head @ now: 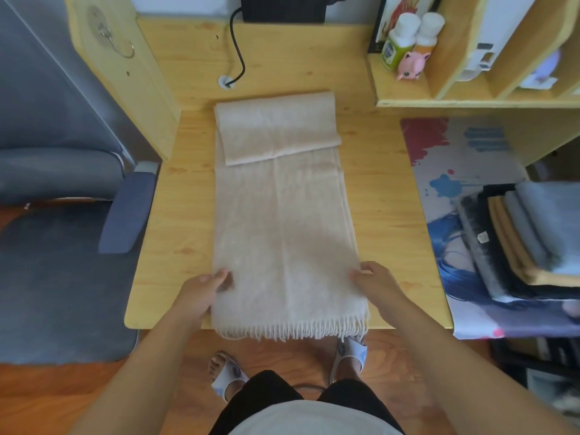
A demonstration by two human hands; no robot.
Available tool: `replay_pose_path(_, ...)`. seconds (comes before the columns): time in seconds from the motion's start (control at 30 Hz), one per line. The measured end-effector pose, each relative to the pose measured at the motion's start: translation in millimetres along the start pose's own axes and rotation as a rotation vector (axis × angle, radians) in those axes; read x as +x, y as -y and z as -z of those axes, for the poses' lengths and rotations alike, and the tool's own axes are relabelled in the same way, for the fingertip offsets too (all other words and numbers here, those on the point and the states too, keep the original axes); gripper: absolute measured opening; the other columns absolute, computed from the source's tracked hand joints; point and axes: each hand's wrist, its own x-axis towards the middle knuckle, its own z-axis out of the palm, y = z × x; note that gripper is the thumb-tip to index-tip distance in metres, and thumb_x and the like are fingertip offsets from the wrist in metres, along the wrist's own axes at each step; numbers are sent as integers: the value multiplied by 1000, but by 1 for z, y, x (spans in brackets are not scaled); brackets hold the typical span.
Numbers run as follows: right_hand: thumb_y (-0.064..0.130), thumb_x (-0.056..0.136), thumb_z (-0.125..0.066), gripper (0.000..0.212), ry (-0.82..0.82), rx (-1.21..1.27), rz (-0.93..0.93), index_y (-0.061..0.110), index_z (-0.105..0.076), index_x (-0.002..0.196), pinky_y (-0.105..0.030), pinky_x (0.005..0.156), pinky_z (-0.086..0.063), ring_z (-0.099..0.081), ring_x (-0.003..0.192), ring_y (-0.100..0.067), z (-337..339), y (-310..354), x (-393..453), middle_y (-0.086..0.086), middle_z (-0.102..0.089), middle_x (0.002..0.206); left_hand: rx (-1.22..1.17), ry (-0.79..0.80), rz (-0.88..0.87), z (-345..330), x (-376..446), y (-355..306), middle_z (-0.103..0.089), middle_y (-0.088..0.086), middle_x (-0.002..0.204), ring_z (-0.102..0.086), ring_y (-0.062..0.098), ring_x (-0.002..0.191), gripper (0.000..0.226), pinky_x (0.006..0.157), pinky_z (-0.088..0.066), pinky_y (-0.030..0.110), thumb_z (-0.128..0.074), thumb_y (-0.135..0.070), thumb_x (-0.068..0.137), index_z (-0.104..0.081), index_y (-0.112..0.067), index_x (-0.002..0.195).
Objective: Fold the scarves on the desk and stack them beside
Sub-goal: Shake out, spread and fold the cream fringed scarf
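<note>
Scarf (284, 221) edges near the fringe (292, 332) are pinched by left hand (201, 288) and right hand (373, 282); lift both corners evenly, I'd judge.

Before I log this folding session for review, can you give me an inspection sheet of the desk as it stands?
Surface: wooden desk, printed desk mat on its right side.
Job's things: beige scarf laid lengthwise, far end folded back, fringe hanging over the near edge; stack of folded scarves on the mat.
Clutter: two bottles and a pink figurine on the shelf unit.
Hands: left hand and right hand each pinch a side edge of the scarf near the fringe.
Cables: black cable runs into the desk grommet.
Surroundings: grey chair at left, wood floor.
</note>
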Motion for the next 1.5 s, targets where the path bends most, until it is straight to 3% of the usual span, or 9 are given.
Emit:
replay_pose_path(0.23,47,77,-85,35,9,-262,-131,14,-71,76,-37,68,-58,-72,74,-26,-7,-37,-11,-9,-74,80,293,66,49,16,-12,26,-76,18,96,-74,33,87,17,73,-60,38,-71,-7,94,-72,4,107)
replay_pose_path(0.43,29,87,-78,27,-41,-248,-65,4,-73,81,-34,62,-45,-65,68,-28,-6,-39,-19,-11,-69,76,267,15,56,15,-9,42,-78,16,89,-76,33,82,23,82,-62,46,-80,-14,88,-73,3,102)
replay_pose_path(0.63,15,94,-68,15,33,-245,-65,1,-73,94,-34,68,-43,-61,79,-27,1,-39,-23,-22,-72,102,248,-15,43,13,-20,42,-77,17,92,-75,34,84,22,77,-61,43,-87,-6,79,-71,0,92)
replay_pose_path(0.8,-15,87,-58,27,161,-155,-130,2,-70,105,-24,60,-56,-69,77,-18,10,-27,-40,-9,-72,91,263,6,61,8,-30,36,-75,16,99,-73,34,89,20,84,-61,49,-81,6,80,-70,-1,95)
replay_pose_path(0.93,1,87,-74,31,350,22,-257,3,-67,117,-39,87,-60,-73,101,-28,19,-14,-36,-10,-77,107,212,138,102,10,-42,16,-77,15,102,-75,30,90,19,74,-62,41,-77,-15,90,-71,-2,102)
replay_pose_path(1.07,25,91,-69,17,18,-199,-117,9,-67,92,-32,70,-51,-66,85,-28,17,28,10,-7,-69,92,-98,84,126,8,-19,-15,-78,14,103,-74,31,98,28,82,-59,44,-68,-35,97,-70,-9,106)
replay_pose_path(1.17,22,93,-56,16,-289,-319,189,17,-63,106,-32,75,-46,-57,91,-26,0,69,46,-3,-60,97,-152,10,43,-2,22,-51,-76,8,100,-72,24,94,20,78,-55,38,-63,-31,101,-67,-12,101)
replay_pose_path(1.3,33,93,-60,36,-323,-336,255,10,-61,121,-28,72,-42,-57,97,-28,-20,112,95,-9,-62,116,-168,-33,-59,-15,70,-97,-73,6,112,-69,22,102,32,98,-53,40,-66,-30,99,-65,-7,122)
replay_pose_path(1.5,34,87,-69,40,-364,-295,55,8,-68,117,-28,67,-43,-64,89,-30,-23,122,126,-14,-69,113,-45,32,-44,-20,93,-115,-72,7,109,-67,18,94,9,78,-51,32,-71,-15,96,-66,-10,103)
